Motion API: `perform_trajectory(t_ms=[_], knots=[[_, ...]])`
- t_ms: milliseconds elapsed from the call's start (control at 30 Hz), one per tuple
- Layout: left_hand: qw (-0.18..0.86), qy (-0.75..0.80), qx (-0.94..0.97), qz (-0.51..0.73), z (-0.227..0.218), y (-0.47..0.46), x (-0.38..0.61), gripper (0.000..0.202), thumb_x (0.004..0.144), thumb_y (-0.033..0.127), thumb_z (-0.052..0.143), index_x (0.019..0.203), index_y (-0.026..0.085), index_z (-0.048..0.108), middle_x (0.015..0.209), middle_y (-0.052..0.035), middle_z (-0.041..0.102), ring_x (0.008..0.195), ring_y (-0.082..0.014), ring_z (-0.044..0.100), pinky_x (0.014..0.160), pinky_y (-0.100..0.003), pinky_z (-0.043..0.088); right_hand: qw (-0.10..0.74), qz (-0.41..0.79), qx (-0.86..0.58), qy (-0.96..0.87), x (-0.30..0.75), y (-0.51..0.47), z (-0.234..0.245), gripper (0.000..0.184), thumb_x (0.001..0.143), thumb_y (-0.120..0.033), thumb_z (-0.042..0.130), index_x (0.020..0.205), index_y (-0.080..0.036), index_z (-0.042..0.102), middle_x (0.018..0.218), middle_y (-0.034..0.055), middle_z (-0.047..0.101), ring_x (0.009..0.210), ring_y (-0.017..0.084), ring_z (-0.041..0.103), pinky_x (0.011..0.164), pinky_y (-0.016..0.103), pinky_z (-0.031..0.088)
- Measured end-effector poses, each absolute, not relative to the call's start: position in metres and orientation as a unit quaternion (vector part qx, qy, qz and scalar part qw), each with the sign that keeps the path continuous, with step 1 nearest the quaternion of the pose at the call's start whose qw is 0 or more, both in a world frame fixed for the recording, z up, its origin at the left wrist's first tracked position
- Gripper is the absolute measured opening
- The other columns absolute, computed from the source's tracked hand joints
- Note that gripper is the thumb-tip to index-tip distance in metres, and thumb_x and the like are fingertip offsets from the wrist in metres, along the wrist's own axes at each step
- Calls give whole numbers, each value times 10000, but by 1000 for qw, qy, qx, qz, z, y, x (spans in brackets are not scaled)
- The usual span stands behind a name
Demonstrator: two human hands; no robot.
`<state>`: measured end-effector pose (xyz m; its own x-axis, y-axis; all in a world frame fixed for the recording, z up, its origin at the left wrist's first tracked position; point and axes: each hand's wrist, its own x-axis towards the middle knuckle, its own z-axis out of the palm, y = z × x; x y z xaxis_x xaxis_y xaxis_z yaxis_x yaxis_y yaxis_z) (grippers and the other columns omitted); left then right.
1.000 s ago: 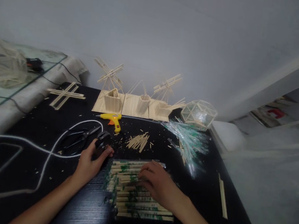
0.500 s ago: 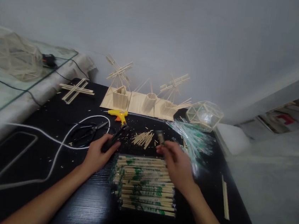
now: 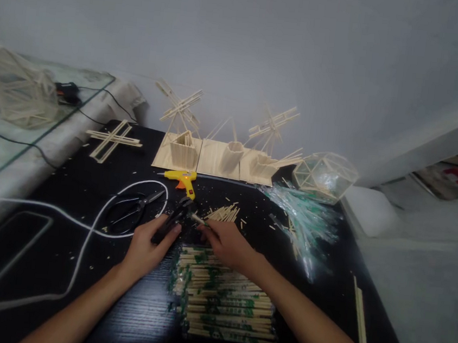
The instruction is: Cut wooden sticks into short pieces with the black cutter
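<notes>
My left hand (image 3: 148,245) is closed round the handles of a black cutting tool (image 3: 175,216) on the black table (image 3: 59,263). My right hand (image 3: 224,242) pinches a wrapped wooden stick (image 3: 198,220) and holds its tip at the tool's jaws. Just below both hands lies a flat pack of wrapped sticks with green print (image 3: 224,299). A small heap of cut stick pieces (image 3: 224,213) sits just beyond my right hand.
Black scissors (image 3: 132,210), a white cable (image 3: 97,217) and a yellow glue gun (image 3: 182,178) lie behind my left hand. Stick windmill models (image 3: 218,154) and a stick polyhedron (image 3: 325,173) stand at the back. Empty wrappers (image 3: 305,220) lie right; a stick cross (image 3: 112,138) lies far left.
My right hand left the stick pack, lifted one wrapped stick and brought it left to the tool's jaws. My left hand turned the tool towards it. The view shifted slightly.
</notes>
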<state>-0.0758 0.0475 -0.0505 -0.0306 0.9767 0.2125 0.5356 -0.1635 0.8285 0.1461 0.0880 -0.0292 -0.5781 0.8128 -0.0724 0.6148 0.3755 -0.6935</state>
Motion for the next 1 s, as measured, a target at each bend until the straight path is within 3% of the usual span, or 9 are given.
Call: perform_trajectory(t_ms=[267,500,600,733,867,1000], knots=[[276,594,638,405,-51,49,-79,309,905,426,589,738,169,620,619,32,542,571,-117,498,561,-224,410,162,350,-392,-835,142,87,-36,173,1012,-153,519,1018,-166,692,1028,95,734,955,197,655,900,319,494],[266,598,643,398,-50,49,-78,316,897,418,589,691,178,590,579,48,505,540,-103,469,537,-207,389,201,284,-454,-820,194,108,-6,157,987,-210,597,1072,-172,724,980,87,742,894,207,680,834,318,501],[261,597,646,399,-51,48,-79,317,900,422,590,701,175,602,588,46,512,540,-104,473,536,-209,390,162,216,-540,-797,224,119,-1,165,965,-209,617,1085,-172,725,1001,95,749,913,229,684,850,343,486],[256,589,653,401,-52,48,-79,314,905,418,597,714,169,617,599,40,535,541,-107,491,542,-213,400,127,179,-598,-771,240,126,-11,93,938,-195,634,938,-163,721,875,77,734,812,220,667,769,322,467],[259,588,653,401,-51,48,-79,303,903,419,598,732,170,624,612,38,556,552,-110,506,551,-212,410,119,199,-577,-783,224,127,-24,136,906,-270,719,1007,-180,706,807,20,711,698,171,635,682,265,445],[260,597,644,401,-51,50,-79,320,897,430,594,696,181,586,577,45,527,530,-110,487,527,-215,394,95,195,-560,-800,210,132,-26,97,944,-274,678,953,-185,716,836,34,723,767,177,653,715,263,434]])
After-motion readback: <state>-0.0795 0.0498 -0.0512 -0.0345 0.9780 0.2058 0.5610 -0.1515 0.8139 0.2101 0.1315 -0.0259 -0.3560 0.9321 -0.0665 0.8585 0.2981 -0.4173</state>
